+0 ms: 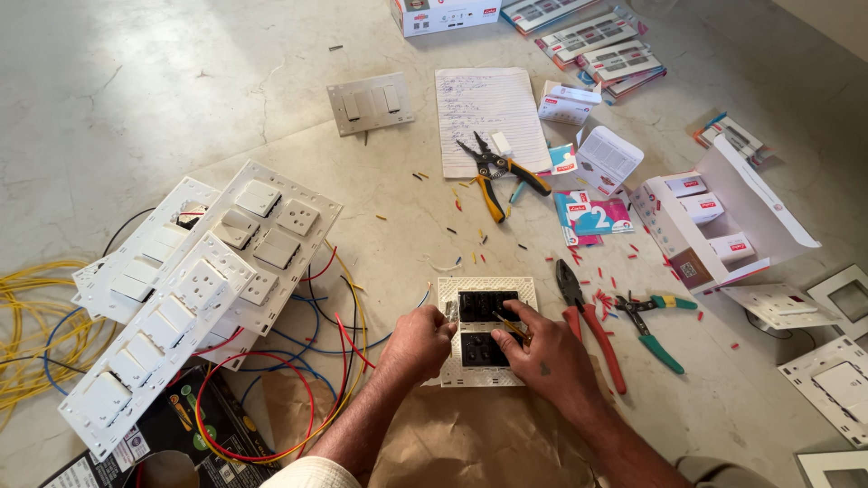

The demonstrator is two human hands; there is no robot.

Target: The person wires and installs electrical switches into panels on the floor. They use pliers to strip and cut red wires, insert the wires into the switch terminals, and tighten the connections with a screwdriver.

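A white switch plate (485, 287) with black modules lies face down on the floor in front of me. My left hand (416, 343) grips its left edge. My right hand (542, 352) rests on the lower black module (481, 351) and pinches a thin yellow wire (512, 326) against it. Brown paper (470, 438) lies under the plate's near edge.
Assembled white switch boards (194, 289) with red, blue and yellow wires lie at the left, beside a yellow wire coil (32, 325). Red pliers (592, 330) and a green stripper (653, 330) lie at the right. Yellow-handled pliers (497, 172), a lined note sheet (488, 113) and small boxes (714, 226) sit beyond.
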